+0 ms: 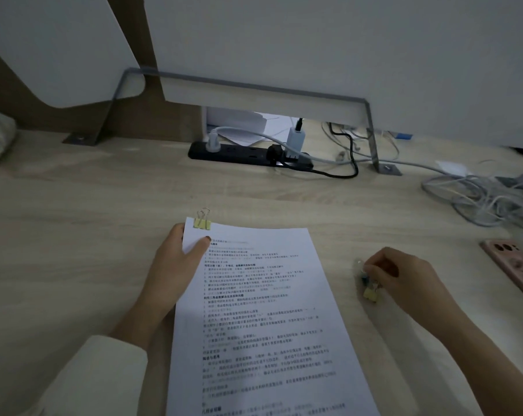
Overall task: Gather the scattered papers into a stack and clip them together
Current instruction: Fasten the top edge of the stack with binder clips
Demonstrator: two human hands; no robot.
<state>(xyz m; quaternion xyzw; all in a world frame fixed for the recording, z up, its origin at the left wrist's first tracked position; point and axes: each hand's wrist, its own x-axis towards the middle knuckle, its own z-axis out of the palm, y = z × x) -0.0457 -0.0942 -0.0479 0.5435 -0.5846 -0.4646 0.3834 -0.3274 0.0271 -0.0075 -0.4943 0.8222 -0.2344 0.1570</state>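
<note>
My left hand (176, 256) pinches the clipped papers (263, 319) at eleven o'clock; my right hand (404, 280), three o'clock, grips spare clips (369, 294).

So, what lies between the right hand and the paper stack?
In the head view: small clips at the right hand, then bare desk up to the paper stack.

head view | forward-down | close above desk (74, 235)
</note>
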